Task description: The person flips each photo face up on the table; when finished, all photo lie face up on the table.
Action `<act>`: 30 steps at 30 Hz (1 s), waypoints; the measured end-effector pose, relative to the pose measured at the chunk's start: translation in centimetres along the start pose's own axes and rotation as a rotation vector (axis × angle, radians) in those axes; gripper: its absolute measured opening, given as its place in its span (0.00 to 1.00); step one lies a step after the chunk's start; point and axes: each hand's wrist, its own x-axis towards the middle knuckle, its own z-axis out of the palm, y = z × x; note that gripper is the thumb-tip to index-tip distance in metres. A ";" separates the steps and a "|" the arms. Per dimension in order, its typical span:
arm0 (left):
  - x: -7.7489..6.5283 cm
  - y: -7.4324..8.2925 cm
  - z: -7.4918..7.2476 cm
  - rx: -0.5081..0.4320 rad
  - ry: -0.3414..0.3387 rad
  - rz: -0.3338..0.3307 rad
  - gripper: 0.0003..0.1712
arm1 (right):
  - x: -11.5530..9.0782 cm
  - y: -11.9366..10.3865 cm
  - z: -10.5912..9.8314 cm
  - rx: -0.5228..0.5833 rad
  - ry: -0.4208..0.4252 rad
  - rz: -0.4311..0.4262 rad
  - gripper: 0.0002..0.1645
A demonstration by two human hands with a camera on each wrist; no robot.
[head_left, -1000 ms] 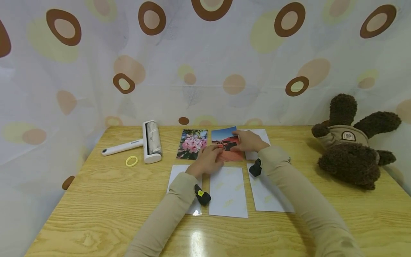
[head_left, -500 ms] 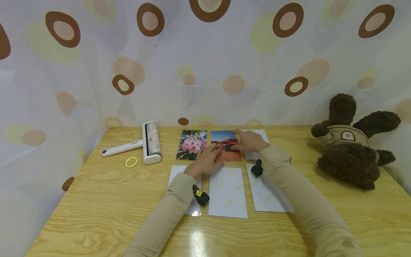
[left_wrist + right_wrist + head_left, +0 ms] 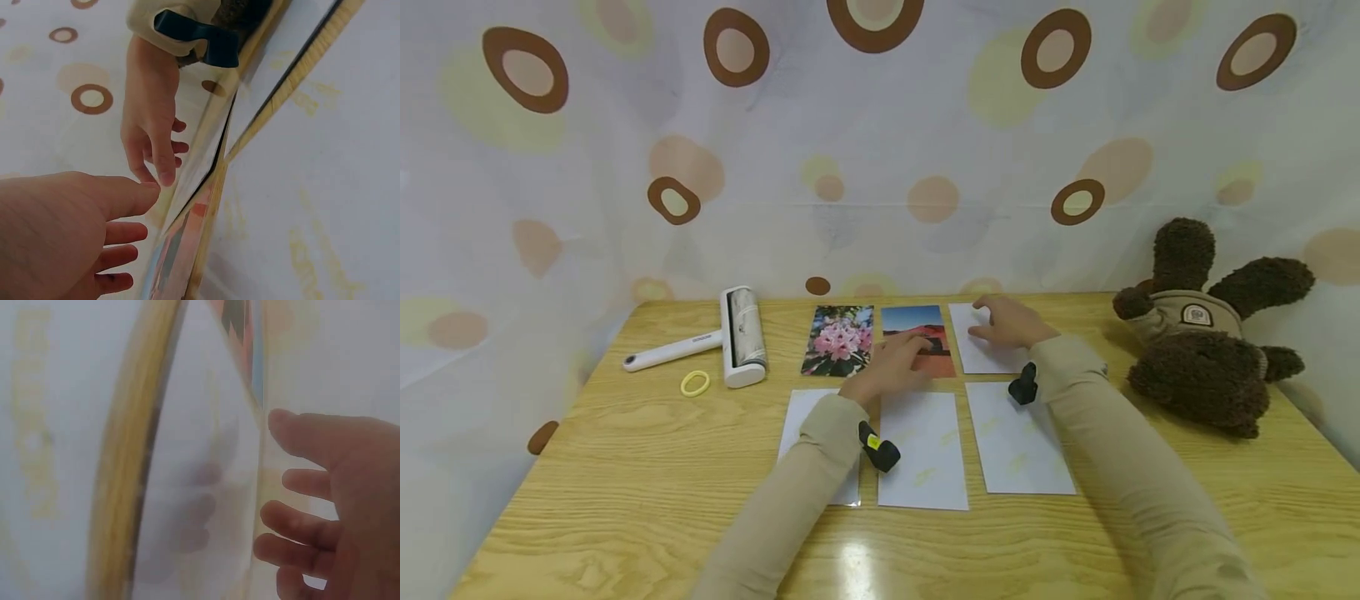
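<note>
"Tabletop [image 3: 625, 483] holds what?"
"At twelve o'clock, a red-desert photo [image 3: 916, 319], the left hand [image 3: 892, 364] slack-fingered above it. At one, the right hand [image 3: 1013, 323], fingers parted, by a white sheet [image 3: 988, 357]."
"Smaller?"
"Yellow ring [image 3: 684, 387], ten o'clock."

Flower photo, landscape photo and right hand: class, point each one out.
Flower photo [image 3: 840, 341]: head view, on the pink blossoms.
Landscape photo [image 3: 926, 327]: head view, on the red slope.
Right hand [image 3: 1013, 323]: head view, back of the hand.

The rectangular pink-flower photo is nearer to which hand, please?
Left: the left hand is by the lower right corner of the flower photo; the right hand is farther right, past the red landscape photo.
</note>
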 end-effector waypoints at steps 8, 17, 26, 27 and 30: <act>2.6 1.2 1.2 -0.027 0.062 0.056 0.21 | -0.5 1.5 -0.3 0.058 -0.018 0.047 0.41; 4.4 3.0 3.0 0.108 0.078 0.002 0.21 | 0.7 4.7 0.8 -0.010 -0.091 0.004 0.52; 4.8 4.3 4.2 0.309 0.070 -0.087 0.19 | 1.0 4.8 0.3 0.002 -0.125 -0.024 0.57; 4.8 4.3 4.3 0.315 0.087 -0.085 0.18 | 1.0 4.7 0.2 -0.005 -0.121 -0.014 0.59; 4.7 4.3 4.5 0.320 0.125 -0.085 0.17 | 1.1 4.6 0.2 0.005 -0.104 0.023 0.63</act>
